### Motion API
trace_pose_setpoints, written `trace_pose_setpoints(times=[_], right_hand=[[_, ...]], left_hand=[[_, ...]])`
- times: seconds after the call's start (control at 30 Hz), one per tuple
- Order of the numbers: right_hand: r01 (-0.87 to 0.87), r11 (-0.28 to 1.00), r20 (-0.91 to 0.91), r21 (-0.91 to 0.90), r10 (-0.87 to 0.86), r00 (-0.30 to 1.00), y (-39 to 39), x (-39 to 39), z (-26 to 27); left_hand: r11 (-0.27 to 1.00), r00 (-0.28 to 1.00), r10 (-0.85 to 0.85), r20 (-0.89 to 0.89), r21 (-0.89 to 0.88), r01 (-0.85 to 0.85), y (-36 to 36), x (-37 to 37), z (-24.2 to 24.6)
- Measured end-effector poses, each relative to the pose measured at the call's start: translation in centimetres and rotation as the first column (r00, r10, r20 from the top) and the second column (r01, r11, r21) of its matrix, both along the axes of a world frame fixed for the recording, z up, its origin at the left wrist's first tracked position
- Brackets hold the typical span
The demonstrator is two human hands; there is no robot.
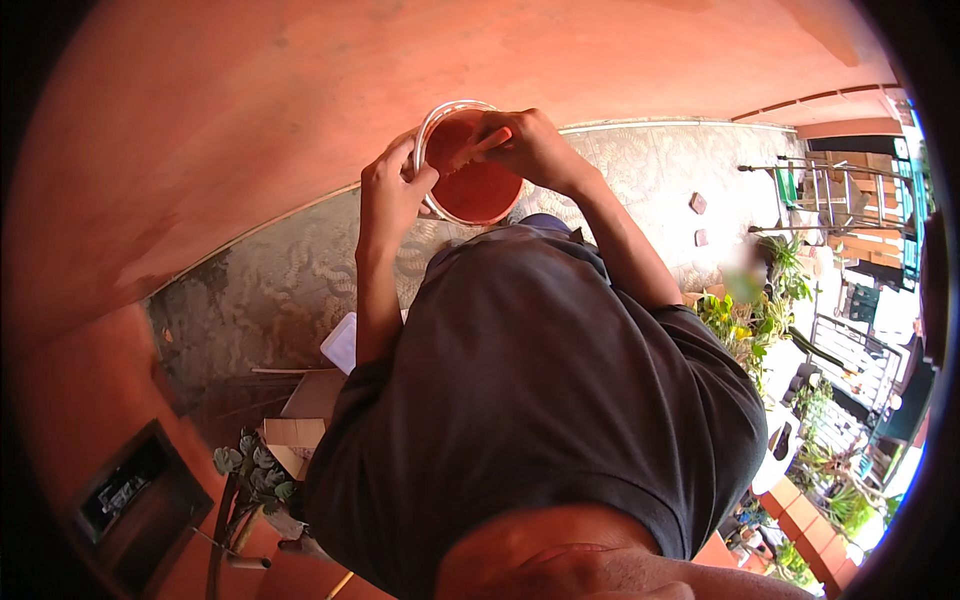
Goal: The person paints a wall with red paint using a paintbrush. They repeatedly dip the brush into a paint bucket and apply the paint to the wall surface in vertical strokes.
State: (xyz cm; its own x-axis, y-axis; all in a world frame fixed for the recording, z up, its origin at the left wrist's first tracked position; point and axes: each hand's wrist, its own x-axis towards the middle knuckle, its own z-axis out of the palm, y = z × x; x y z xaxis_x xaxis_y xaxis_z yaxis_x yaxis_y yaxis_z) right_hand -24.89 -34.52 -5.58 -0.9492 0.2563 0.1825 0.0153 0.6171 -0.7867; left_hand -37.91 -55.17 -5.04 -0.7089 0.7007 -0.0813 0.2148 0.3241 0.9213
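Note:
A round paint bucket [472, 214] with a pale rim is held up in front of my body, close to the wall. Inside lies reddish-orange paint [480, 191]. My left hand [395, 176] grips the bucket's left rim, thumb over the edge. My right hand [525, 146] is closed around the orange-tipped handle of a paintbrush [480, 148] over the bucket's mouth. The brush slants down to the left into the bucket; whether its bristles touch the paint I cannot tell.
An orange painted wall [300, 90] with darker patches runs along the far side. Below it is a patterned tile floor [300, 277]. A white plastic container [341, 341] and a cardboard box [295, 433] lie at the left. Potted plants [750, 322] and a metal-framed rack [832, 195] stand at the right.

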Motion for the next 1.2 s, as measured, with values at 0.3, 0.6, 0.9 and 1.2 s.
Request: trace_pose_setpoints(times=[0.3, 0.6, 0.9, 1.2], right_hand=[[-0.145, 0.988, 0.126, -0.045, 0.149, 0.981, -0.2, -2.4, -5.6], [-0.075, 0.995, 0.163, 0.060, 0.064, 0.984, 0.1, -2.1, -7.8], [0.164, 0.986, 0.075, 0.024, -0.166, 0.983, -0.3, -0.9, -2.5], [0.076, 0.997, 0.051, 0.026, -0.077, 0.996, -1.1, 0.2, -2.6]], left_hand=[[0.999, 1.000, -0.026, 0.000, -0.029, 0.026, 0.6, 0.7, 0.9], [1.000, 0.999, -0.017, -0.029, -0.006, 0.017, 0.8, 1.5, 0.7], [1.000, 1.000, 0.011, -0.022, -0.026, -0.012, 0.9, 1.5, 0.4], [1.000, 0.999, 0.024, -0.034, 0.009, -0.024, 1.1, 1.2, -0.3]])
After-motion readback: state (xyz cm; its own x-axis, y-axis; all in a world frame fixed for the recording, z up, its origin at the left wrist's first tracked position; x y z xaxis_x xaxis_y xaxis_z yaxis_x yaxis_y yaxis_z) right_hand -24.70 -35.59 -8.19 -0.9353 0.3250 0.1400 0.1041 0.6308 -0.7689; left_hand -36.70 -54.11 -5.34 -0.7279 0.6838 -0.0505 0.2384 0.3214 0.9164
